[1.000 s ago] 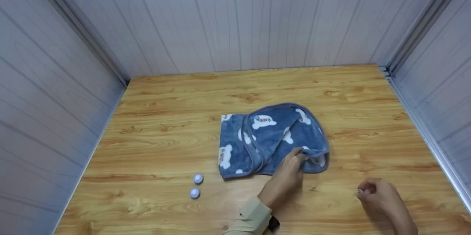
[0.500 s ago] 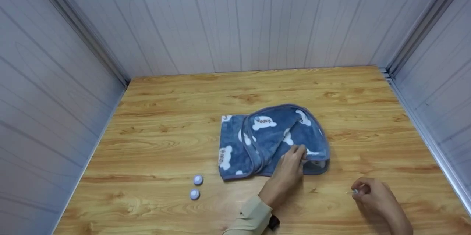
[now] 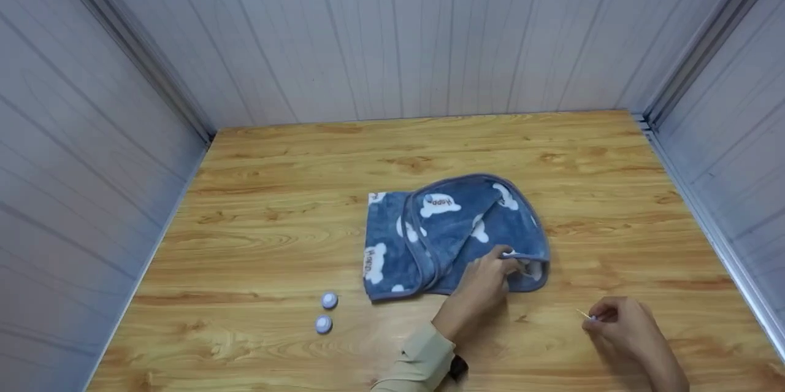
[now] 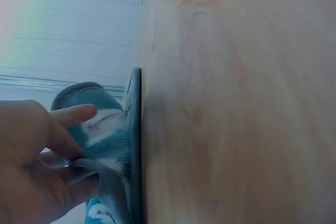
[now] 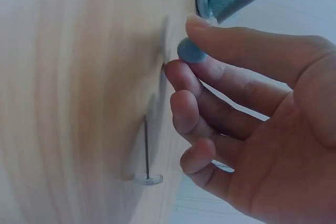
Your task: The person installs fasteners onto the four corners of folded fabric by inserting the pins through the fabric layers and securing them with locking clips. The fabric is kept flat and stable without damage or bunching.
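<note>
A folded blue fleece blanket (image 3: 398, 232) with white bear shapes and a bound edge lies at the middle of the table. My left hand (image 3: 478, 291) pinches the bound edge near its right front corner and holds it up, so the layer underneath shows. The left wrist view shows the lifted edge (image 4: 107, 182) between thumb and fingers. To the right, apart from the blanket, my right hand (image 3: 628, 327) pinches a pin (image 3: 584, 314) whose thin shaft points left and slightly away. In the right wrist view its round blue head (image 5: 191, 51) sits between thumb and finger.
Two small round lilac pieces with white tops, one a lilac piece (image 3: 329, 300) and the other a nearer lilac piece (image 3: 323, 324), lie left of the blanket. A spike with a clear disc base (image 5: 147, 179) appears below my right fingers. Pale panel walls (image 3: 392, 36) enclose the table.
My right hand has moved slightly left, and the pin's shaft now tilts further away from me. The left hand still holds the blanket's edge, which has shifted and shows the layer underneath.
</note>
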Demonstrator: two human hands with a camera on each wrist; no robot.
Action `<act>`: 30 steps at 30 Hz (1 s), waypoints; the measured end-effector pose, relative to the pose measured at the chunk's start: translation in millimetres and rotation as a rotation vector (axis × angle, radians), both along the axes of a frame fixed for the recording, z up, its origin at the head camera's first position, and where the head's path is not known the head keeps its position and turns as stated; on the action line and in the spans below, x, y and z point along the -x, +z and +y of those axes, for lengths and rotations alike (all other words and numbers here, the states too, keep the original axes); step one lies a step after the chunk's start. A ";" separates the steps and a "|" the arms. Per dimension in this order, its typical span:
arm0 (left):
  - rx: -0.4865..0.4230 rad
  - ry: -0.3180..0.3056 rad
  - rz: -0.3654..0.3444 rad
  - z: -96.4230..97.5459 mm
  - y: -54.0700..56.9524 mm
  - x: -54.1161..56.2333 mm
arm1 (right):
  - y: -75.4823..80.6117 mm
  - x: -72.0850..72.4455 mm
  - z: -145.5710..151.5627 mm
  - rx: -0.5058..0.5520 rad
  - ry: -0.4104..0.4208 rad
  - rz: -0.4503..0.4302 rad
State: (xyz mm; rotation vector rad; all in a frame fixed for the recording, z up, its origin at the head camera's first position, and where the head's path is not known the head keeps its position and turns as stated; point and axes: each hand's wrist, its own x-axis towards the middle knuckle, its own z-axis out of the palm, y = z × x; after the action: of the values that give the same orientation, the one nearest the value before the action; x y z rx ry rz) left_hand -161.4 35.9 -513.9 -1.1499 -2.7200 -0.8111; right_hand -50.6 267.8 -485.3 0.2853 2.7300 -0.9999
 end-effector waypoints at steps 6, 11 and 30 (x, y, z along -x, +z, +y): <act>0.128 -0.005 -0.070 7.5 4.3 0.5 | 3.4 3.9 -3.1 -0.003 -0.019 0.029; 0.202 -0.043 -0.080 12.0 5.5 -0.2 | 5.2 8.2 -6.8 0.023 -0.043 -0.014; 0.067 -0.094 -0.096 -5.7 14.6 7.9 | 22.8 19.0 -25.1 -0.013 -0.077 0.229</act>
State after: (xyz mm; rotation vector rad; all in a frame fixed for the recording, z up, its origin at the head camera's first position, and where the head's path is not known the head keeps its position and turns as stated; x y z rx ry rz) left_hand -169.3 30.2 -499.3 -1.2934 -2.8094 -0.8125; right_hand -69.6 242.7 -462.5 0.2969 2.9513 -1.0977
